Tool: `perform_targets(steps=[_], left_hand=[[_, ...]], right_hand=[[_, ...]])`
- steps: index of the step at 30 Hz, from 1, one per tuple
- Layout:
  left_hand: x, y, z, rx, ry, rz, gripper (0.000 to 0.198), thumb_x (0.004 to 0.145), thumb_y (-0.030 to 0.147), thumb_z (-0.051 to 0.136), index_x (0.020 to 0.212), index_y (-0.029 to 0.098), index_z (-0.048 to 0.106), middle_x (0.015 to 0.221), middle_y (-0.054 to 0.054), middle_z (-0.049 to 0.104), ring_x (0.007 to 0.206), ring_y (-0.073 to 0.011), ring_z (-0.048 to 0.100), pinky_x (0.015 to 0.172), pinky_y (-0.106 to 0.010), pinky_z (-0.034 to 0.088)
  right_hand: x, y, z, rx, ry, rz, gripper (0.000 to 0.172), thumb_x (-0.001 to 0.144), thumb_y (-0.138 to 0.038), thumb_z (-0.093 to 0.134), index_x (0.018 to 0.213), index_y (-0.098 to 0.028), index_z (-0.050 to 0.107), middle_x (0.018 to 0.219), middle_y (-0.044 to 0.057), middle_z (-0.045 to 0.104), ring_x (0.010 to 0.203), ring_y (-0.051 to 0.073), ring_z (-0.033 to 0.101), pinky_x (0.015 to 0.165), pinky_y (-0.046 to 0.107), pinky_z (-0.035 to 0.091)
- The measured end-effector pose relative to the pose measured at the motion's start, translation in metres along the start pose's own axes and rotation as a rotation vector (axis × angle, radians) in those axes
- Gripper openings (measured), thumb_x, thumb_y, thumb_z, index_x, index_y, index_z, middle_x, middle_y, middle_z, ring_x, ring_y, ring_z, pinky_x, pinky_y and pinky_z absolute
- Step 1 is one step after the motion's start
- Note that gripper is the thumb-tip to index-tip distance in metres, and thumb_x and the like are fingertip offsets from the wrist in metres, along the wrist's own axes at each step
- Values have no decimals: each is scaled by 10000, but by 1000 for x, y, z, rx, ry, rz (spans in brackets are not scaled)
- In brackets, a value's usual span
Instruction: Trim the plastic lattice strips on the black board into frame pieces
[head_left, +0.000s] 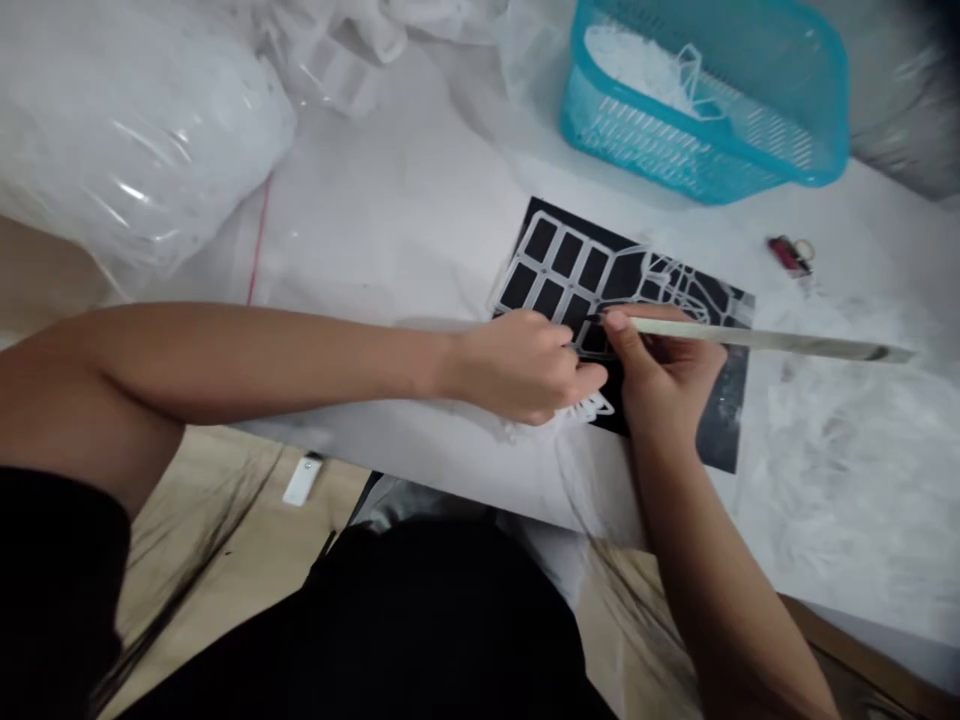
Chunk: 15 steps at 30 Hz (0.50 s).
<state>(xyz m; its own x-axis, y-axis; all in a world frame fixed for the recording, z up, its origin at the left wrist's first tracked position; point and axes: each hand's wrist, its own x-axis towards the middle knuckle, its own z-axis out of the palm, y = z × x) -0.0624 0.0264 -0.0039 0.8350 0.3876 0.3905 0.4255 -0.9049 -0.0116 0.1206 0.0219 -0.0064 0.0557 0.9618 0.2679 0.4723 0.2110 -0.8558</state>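
Observation:
A black mat [720, 420] lies on the white table, and on it rests a white plastic lattice part [559, 262] with rectangular cells. My left hand [525, 365] is closed, its fingers pinching the near edge of the lattice against the mat. My right hand [667, 375] is closed round a long thin metal blade [765, 341]. The blade runs out to the right, and its near end meets the lattice right beside my left fingertips.
A turquoise plastic basket [817, 120] with white plastic parts stands at the back right. A small red object with a ring [787, 255] lies right of the mat. Clear bags of white material [135, 140] fill the back left. White plastic scraps [840, 450] cover the right.

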Motion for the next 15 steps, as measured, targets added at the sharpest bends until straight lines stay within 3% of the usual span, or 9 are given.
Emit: perform_targets(steps=[4,7,9,12,15], left_hand=[[3,-7,-4,-60,-31,13,232,816,104,477,971,160,639,838,-67,689,866,-229,623,543,-294,398],[5,-10,-6,-67,-43,-18,295,829,81,465,1062,125,641,1055,-107,679,1043,-256,593,686,-318,471],[5,-11,-4,-60,-57,-81,314,870,90,446,1123,86,632,1206,-139,632,1131,-275,569,828,-359,486],[5,-10,2,-66,-133,-195,330,918,131,457,1203,50,600,1349,-176,559,1275,-329,499,996,-441,444],[4,-8,8,-68,-209,-272,373,910,151,502,1267,61,565,1418,-177,522,1380,-373,402,1113,-540,341]], right_hand=[[8,-2,-9,-22,138,-52,195,795,-328,759,935,-195,777,879,74,766,732,201,697,661,354,516],[13,7,-38,-154,287,-52,266,807,-333,734,1006,-163,779,758,101,746,568,175,661,530,334,438],[13,22,-65,-297,339,-20,254,833,-328,696,1019,-171,771,745,118,741,625,200,700,541,347,437],[5,52,-101,-563,280,60,189,825,-304,687,955,-187,760,895,154,761,785,247,721,615,387,472],[-7,71,-114,-607,141,107,185,806,-325,710,973,-251,684,1051,87,748,980,301,693,785,433,500]])
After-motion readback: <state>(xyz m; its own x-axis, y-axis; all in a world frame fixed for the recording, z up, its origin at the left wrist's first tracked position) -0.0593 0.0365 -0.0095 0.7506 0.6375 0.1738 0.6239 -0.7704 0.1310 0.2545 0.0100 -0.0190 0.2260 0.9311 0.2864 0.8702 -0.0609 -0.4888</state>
